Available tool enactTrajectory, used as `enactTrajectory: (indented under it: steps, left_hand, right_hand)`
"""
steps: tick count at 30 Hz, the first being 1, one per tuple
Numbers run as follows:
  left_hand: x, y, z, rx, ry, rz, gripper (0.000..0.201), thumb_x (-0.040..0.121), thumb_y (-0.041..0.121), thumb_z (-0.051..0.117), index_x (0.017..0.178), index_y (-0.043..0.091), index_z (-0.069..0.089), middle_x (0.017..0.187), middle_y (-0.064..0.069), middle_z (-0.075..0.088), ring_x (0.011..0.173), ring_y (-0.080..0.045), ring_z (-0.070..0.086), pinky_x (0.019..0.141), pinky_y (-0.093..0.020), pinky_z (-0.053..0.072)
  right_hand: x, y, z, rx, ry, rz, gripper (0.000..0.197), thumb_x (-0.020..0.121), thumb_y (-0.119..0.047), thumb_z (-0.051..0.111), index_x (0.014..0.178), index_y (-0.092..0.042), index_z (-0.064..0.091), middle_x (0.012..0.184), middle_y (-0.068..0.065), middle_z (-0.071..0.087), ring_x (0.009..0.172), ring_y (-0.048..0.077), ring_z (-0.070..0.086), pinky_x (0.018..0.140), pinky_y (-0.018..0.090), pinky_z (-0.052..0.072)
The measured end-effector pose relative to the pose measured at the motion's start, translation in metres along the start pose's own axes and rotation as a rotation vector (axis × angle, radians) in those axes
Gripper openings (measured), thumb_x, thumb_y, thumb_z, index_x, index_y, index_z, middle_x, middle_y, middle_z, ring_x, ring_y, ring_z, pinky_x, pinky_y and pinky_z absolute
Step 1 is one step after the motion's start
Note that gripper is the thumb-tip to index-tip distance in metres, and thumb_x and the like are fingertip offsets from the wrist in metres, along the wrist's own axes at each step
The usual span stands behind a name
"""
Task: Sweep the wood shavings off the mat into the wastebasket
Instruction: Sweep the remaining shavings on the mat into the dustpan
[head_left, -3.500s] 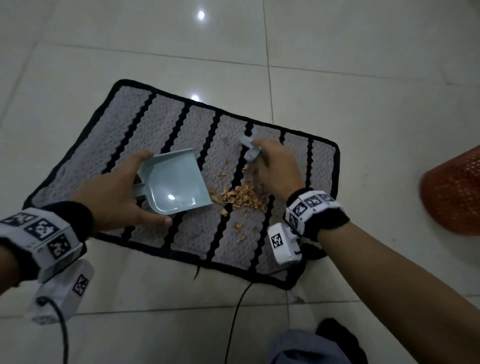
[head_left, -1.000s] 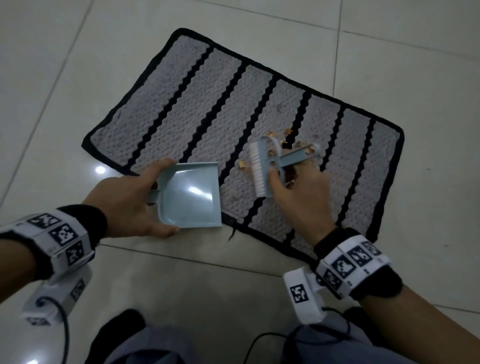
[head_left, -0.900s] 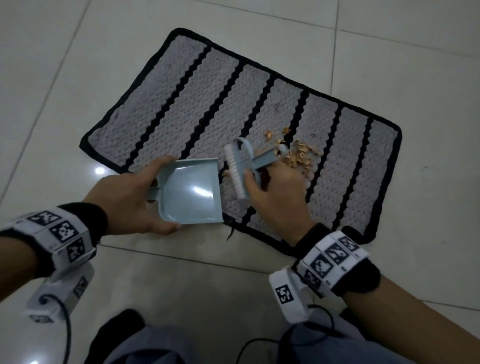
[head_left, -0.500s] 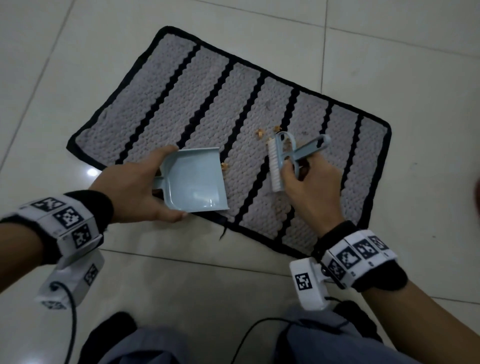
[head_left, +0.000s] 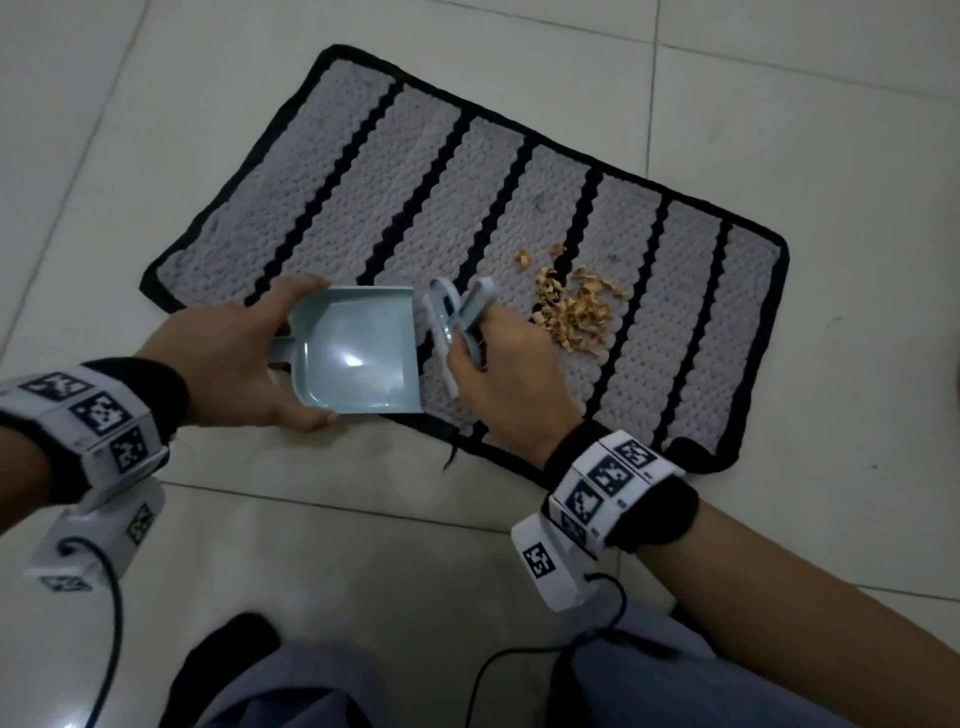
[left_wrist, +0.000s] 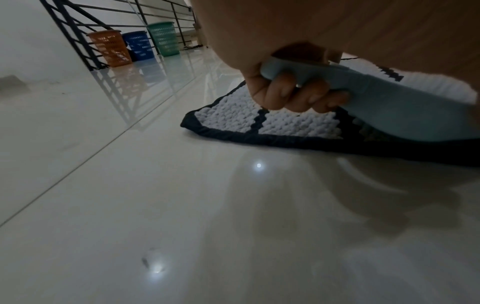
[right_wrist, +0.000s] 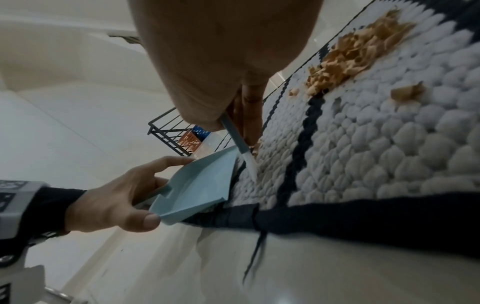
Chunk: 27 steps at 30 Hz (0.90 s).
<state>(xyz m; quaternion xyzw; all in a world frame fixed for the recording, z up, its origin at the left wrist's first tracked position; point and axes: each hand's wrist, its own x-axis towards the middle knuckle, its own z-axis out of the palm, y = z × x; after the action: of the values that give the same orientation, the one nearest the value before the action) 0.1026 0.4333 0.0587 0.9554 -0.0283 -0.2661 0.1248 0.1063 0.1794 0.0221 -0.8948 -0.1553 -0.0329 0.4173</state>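
Observation:
A grey mat (head_left: 467, 171) with black stripes lies on the tile floor. A pile of tan wood shavings (head_left: 576, 306) sits on its right half, also seen in the right wrist view (right_wrist: 358, 51). My left hand (head_left: 234, 358) grips the handle of a pale blue dustpan (head_left: 358, 358) at the mat's near edge; its fingers (left_wrist: 293, 94) curl round the handle. The pan looks empty. My right hand (head_left: 504, 369) grips a pale blue brush (head_left: 452, 322), its bristles down on the mat just right of the pan's lip and left of the pile.
Orange (left_wrist: 110, 48), blue (left_wrist: 139, 45) and green (left_wrist: 163, 39) mesh baskets stand by a black railing far off in the left wrist view. A loose black thread (head_left: 452, 457) trails from the mat's near edge. My knees and sensor cables fill the bottom of the head view.
My right hand has drawn the brush left, from over the shavings to the dustpan's lip. The pile stays on the mat. The dustpan has barely moved.

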Motion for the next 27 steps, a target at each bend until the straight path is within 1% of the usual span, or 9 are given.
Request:
enactTrajectory:
  steps: [4, 7, 12, 14, 16, 18, 20, 23, 27]
  left_hand:
    - [0.006, 0.01, 0.005, -0.016, -0.002, 0.03, 0.122, 0.039, 0.083, 0.063, 0.143, 0.043, 0.013, 0.106, 0.008, 0.066, 0.081, -0.022, 0.063, 0.072, -0.033, 0.048]
    - [0.011, 0.021, 0.006, -0.035, -0.009, 0.053, 0.122, 0.038, 0.084, 0.06, 0.143, 0.045, 0.011, 0.112, 0.006, 0.066, 0.094, -0.024, 0.065, 0.08, -0.037, 0.051]
    - [0.018, 0.035, 0.006, 0.03, -0.003, 0.087, 0.122, 0.04, 0.086, 0.061, 0.143, 0.043, 0.011, 0.104, 0.005, 0.067, 0.079, -0.021, 0.061, 0.071, -0.032, 0.05]
    - [0.019, 0.039, 0.006, 0.04, -0.001, 0.1, 0.122, 0.041, 0.086, 0.061, 0.143, 0.042, 0.011, 0.1, 0.005, 0.067, 0.076, -0.021, 0.062, 0.066, -0.03, 0.048]
    - [0.02, 0.044, 0.007, 0.033, -0.005, 0.112, 0.124, 0.041, 0.086, 0.061, 0.144, 0.04, 0.011, 0.094, 0.006, 0.066, 0.071, -0.021, 0.06, 0.063, -0.028, 0.044]
    - [0.021, 0.048, 0.009, 0.042, -0.017, 0.118, 0.124, 0.042, 0.085, 0.063, 0.144, 0.039, 0.012, 0.088, 0.007, 0.065, 0.068, -0.019, 0.059, 0.061, -0.028, 0.044]
    - [0.022, 0.051, 0.01, 0.051, -0.026, 0.113, 0.123, 0.044, 0.083, 0.068, 0.144, 0.039, 0.011, 0.09, 0.005, 0.067, 0.071, -0.021, 0.062, 0.064, -0.032, 0.051]
    - [0.022, 0.055, 0.015, 0.045, -0.027, 0.107, 0.122, 0.048, 0.079, 0.073, 0.145, 0.039, 0.01, 0.101, 0.001, 0.068, 0.079, -0.023, 0.065, 0.071, -0.036, 0.055]
    - [0.021, 0.062, 0.023, 0.008, -0.014, 0.057, 0.125, 0.049, 0.08, 0.072, 0.146, 0.04, 0.005, 0.11, -0.001, 0.068, 0.086, -0.026, 0.066, 0.073, -0.035, 0.054]
  right_hand:
    - [-0.001, 0.015, -0.019, -0.044, 0.074, 0.171, 0.023, 0.089, -0.009, 0.059, 0.076, -0.019, 0.043, 0.06, -0.019, 0.034, 0.049, -0.002, 0.033, 0.049, 0.008, 0.031]
    - [-0.012, 0.031, -0.038, -0.09, 0.135, 0.271, 0.016, 0.09, -0.011, 0.06, 0.075, -0.011, 0.053, 0.06, 0.0, 0.051, 0.048, 0.006, 0.04, 0.045, 0.016, 0.031]
    - [-0.03, 0.032, -0.072, -0.129, 0.166, 0.234, 0.011, 0.093, -0.019, 0.062, 0.094, -0.009, 0.066, 0.071, 0.001, 0.062, 0.058, 0.011, 0.051, 0.051, 0.022, 0.036]
    - [-0.036, 0.032, -0.093, -0.081, 0.087, 0.213, 0.014, 0.094, -0.019, 0.063, 0.102, -0.009, 0.069, 0.079, 0.003, 0.068, 0.068, 0.015, 0.059, 0.057, 0.027, 0.046]
    - [-0.04, 0.037, -0.113, -0.024, -0.12, 0.234, 0.017, 0.094, -0.021, 0.063, 0.107, -0.013, 0.07, 0.089, 0.003, 0.071, 0.078, 0.016, 0.063, 0.066, 0.033, 0.052]
    - [-0.041, 0.047, -0.128, -0.089, -0.375, 0.228, 0.014, 0.095, -0.024, 0.06, 0.103, -0.017, 0.069, 0.089, 0.005, 0.07, 0.079, 0.021, 0.063, 0.068, 0.044, 0.054]
    - [-0.039, 0.053, -0.131, -0.192, -0.532, 0.193, 0.008, 0.093, -0.019, 0.061, 0.097, -0.017, 0.067, 0.089, 0.005, 0.068, 0.077, 0.024, 0.062, 0.068, 0.047, 0.054]
    - [-0.026, 0.057, -0.121, -0.331, -0.569, 0.125, 0.008, 0.09, -0.016, 0.063, 0.094, -0.012, 0.067, 0.087, 0.007, 0.068, 0.073, 0.023, 0.061, 0.065, 0.042, 0.053]
    - [0.001, 0.058, -0.11, -0.339, -0.422, 0.125, 0.002, 0.087, -0.009, 0.063, 0.086, -0.007, 0.062, 0.085, 0.009, 0.067, 0.073, 0.023, 0.059, 0.061, 0.032, 0.045]
